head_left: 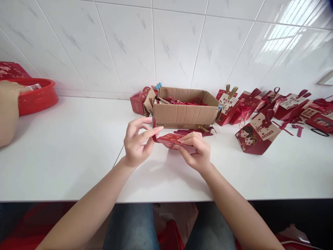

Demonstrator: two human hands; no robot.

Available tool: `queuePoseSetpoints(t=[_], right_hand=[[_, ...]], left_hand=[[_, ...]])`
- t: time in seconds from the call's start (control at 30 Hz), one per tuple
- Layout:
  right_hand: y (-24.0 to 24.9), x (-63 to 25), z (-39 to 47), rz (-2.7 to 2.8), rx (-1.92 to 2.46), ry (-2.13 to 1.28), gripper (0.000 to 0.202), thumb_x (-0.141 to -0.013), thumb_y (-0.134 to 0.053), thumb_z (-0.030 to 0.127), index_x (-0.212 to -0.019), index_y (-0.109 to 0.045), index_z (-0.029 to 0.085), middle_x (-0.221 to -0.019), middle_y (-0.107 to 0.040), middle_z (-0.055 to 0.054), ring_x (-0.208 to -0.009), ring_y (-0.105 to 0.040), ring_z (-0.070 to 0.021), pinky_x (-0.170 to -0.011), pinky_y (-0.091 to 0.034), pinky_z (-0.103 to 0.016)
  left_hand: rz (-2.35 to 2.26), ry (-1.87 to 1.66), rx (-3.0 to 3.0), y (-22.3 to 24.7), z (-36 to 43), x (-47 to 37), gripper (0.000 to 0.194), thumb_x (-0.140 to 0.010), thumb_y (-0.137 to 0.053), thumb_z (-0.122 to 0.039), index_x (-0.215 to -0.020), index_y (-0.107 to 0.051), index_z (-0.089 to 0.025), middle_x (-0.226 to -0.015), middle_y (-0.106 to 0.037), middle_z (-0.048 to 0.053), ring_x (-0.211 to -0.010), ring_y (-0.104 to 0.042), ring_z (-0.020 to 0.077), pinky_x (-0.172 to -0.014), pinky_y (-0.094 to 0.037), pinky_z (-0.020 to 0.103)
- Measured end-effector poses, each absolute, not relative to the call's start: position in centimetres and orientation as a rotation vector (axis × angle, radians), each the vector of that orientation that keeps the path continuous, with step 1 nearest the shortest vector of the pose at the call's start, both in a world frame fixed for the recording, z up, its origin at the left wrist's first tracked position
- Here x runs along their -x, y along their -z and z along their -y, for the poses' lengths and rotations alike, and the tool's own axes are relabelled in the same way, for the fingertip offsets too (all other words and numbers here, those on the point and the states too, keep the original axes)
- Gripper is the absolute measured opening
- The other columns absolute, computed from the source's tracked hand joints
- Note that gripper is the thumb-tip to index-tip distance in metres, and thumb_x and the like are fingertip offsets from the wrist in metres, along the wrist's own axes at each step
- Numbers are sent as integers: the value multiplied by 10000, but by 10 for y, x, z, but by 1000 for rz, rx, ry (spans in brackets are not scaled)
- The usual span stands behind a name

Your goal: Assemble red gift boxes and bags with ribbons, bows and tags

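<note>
In the head view, my right hand (196,151) is closed on a flat-looking red printed gift box (170,139), thumb below and fingers on top. The box is tilted just above the table. From its left end rises a dark red ribbon strap (154,137). My left hand (137,142) has its thumb and fingers closed around this strap, with the outer fingers raised. Right behind both hands stands an open cardboard carton (186,116) holding red ribbons (179,101). More dark red straps (191,132) lie at the carton's front.
Finished-looking red gift boxes (257,133) with ribbon handles stand along the right side. Another red box (137,104) sits left of the carton. A red plastic basin (39,99) and brown paper-like material (9,111) are at the far left. Behind runs a white tiled wall (125,45).
</note>
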State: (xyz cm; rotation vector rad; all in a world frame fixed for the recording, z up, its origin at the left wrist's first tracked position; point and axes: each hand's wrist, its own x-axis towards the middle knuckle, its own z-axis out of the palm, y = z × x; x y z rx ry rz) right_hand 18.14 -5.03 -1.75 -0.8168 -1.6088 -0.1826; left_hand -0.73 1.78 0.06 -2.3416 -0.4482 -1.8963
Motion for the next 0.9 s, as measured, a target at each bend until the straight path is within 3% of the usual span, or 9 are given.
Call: queuePoseSetpoints(t=[0.1,0.2,0.37,0.9], right_hand=[[17,-182,51,1681,735,203,125,-790,-665,168,-782,-554,225,-706,-661,4,-656,-636,-161,-657,-425,-343],[17,-182,52,1740,690,228,134,-794,-668,160,-790,-548,217,-737,-679,-3,-679,-643,-160,-672,-420,-344],[16,-181,53,1745,686,205,127,-816,-659,194,-783,-541,226,-726,-673,8,-679,-643,-153,-668,-411,-341],[16,-181,52,1728,685,168,128,-807,-675,189,-778,-555,223,-726,-687,2,-672,-649,-156,-676,-423,-349]], left_hand=[[414,1942,2634,-3,-9,5,332,-833,-606,-61,-1075,-696,-271,-1011,-713,33,-849,-679,139,-731,-580,255],[519,2011,2947,-6,0,2,233,-836,-630,-102,-1014,-725,-218,-934,-756,42,-809,-711,146,-718,-596,240],[775,2142,3180,-10,8,0,142,-837,-654,-176,-939,-750,-204,-920,-765,40,-819,-730,164,-724,-618,235],[603,2115,3270,-11,8,0,149,-851,-635,-163,-937,-749,-206,-896,-765,41,-818,-720,156,-723,-607,236]])
